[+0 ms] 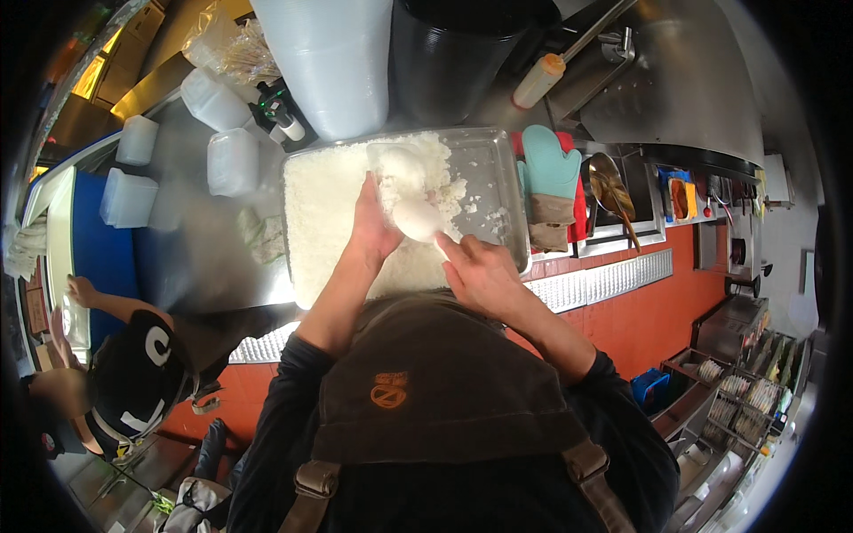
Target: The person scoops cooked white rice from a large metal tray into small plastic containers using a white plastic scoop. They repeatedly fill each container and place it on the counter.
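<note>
A large metal sheet tray (492,150) lies before me, mostly covered by white cooked rice (323,206). Loose clumps are scattered over its right part, where bare metal shows. My left hand (374,230) holds a clear plastic container (374,157) with some rice in it, above the tray. In my right hand (483,270) is the handle of a white rice paddle (418,220). Its broad blade is at the near end of the container, over the rice. The blade hides part of the container and my left fingertips.
Beyond the tray stand a tall translucent stack (326,66) and a black container (460,73). A squeeze bottle (538,81) is behind, right. Teal oven mitts (550,160) touch the right side. Plastic containers (233,162) and a cloth (261,236) lie left. A co-worker (143,373) stands left.
</note>
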### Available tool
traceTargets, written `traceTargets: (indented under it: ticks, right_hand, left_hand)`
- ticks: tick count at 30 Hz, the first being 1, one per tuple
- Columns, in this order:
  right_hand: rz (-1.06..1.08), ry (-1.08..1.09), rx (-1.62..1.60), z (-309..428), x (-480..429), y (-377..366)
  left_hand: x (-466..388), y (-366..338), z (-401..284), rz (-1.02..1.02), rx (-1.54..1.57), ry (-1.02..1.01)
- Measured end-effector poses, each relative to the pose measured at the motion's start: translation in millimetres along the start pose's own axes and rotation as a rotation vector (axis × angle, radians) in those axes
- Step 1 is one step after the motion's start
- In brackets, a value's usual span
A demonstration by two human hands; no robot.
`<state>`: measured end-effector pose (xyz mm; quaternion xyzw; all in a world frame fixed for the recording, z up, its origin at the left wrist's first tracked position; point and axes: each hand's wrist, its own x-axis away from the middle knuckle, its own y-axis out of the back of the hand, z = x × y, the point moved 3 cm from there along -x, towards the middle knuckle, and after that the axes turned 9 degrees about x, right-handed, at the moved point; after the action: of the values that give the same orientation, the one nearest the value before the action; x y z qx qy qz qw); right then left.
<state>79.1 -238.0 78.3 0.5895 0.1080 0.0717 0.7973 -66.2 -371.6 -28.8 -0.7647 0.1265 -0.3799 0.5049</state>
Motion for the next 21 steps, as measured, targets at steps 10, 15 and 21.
traceTargets:
  ticks: [10, 15, 21]
  right_hand:
    - [-0.164, -0.09, -0.039, -33.2, -46.3, 5.7]
    - [-0.223, -0.123, -0.098, -54.0, -36.2, 11.3]
    - [-0.021, -0.12, 0.011, -74.5, -19.9, -15.8]
  left_hand:
    - [19.8, 2.3, 0.2, 0.003, -0.043, 0.079]
    - [27.9, 11.9, -14.8, -0.005, -0.018, 0.018]
    - [32.7, 34.9, -25.9, -0.09, -0.052, -0.074]
